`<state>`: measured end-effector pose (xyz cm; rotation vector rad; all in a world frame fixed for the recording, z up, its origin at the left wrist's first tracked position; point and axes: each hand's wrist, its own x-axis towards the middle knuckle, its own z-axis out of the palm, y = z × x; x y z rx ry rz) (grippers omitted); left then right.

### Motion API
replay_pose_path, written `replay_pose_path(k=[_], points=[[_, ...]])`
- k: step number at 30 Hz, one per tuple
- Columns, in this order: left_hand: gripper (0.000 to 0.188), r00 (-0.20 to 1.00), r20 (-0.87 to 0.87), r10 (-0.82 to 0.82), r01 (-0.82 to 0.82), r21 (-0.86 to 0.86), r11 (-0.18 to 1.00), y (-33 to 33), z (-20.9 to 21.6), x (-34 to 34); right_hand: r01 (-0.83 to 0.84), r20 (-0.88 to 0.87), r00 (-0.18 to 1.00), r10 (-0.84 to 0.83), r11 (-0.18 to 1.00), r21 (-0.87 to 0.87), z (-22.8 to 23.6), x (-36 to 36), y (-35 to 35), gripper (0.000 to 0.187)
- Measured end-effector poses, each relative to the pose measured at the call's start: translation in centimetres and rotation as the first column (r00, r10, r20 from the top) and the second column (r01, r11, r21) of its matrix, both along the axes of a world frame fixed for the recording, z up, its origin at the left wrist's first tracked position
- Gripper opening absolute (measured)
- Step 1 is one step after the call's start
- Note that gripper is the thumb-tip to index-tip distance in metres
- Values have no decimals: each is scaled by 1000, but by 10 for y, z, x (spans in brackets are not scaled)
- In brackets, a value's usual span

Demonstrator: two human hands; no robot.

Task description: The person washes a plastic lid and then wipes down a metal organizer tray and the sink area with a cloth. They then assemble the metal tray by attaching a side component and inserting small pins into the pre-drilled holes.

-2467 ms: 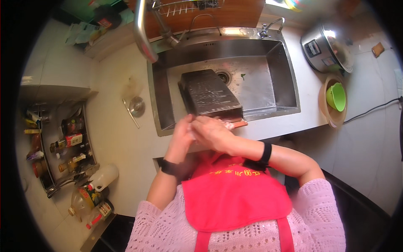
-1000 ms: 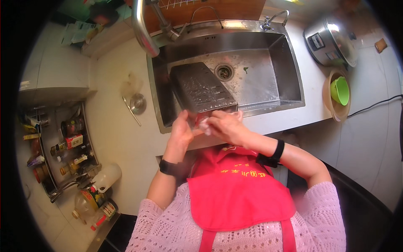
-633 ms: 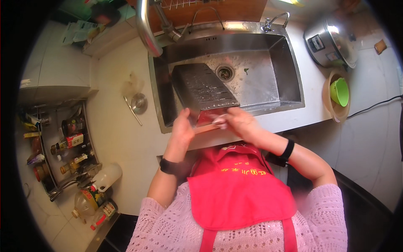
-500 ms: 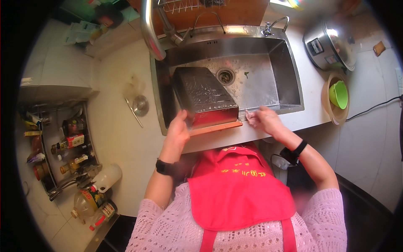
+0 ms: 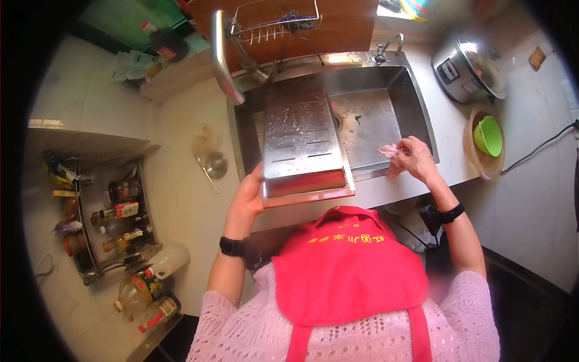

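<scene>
A wet metal box [image 5: 301, 136] with slots in its upturned face and a reddish-brown strip along its near end is tilted over the left part of the steel sink [image 5: 411, 96]. My left hand [image 5: 246, 194] grips it at the near left corner; some of the fingers are hidden by the box. To the right, above the sink's near right part, my right hand [image 5: 417, 160] is closed on a crumpled pinkish cloth [image 5: 391, 153], held apart from the box. A small green scrap [image 5: 358, 119] lies on the sink floor, beside the drain that the box partly covers.
A tall faucet [image 5: 221, 63] leans over the sink's far left corner. A small tap [image 5: 381, 53] stands at the back right. Right of the sink are a steel pot [image 5: 461, 69] and a tan basin [image 5: 473, 136] with a green bowl [image 5: 487, 136]. Bottles fill a rack [image 5: 90, 274] at left.
The box has turned and tipped, so its slotted face shows brighter and its near end has swung right. My right hand has moved right and away from it with the cloth.
</scene>
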<state>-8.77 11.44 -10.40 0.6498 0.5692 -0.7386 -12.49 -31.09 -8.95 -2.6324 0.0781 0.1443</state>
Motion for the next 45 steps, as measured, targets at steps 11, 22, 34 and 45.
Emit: replay_pose_path(k=[11, 22, 34, 45], points=[[36, 997, 58, 46, -61, 295, 954, -30, 32, 7, 94, -46, 995, -86, 973, 209, 6, -31, -44, 16], [24, 992, -12, 123, -120, 157, 980, -56, 37, 16, -344, 307, 932, 190, 729, 592, 99, 18, 170, 21], [50, 950, -103, 294, -302, -71, 951, -67, 11, 15, -557, 359, 827, 433, 723, 410, 59, 33, 212, 19], [41, 918, -148, 369, -394, -231, 889, -85, 10, 13, -730, 510, 651, 562, 648, 217, 75, 37, 176, 25]])
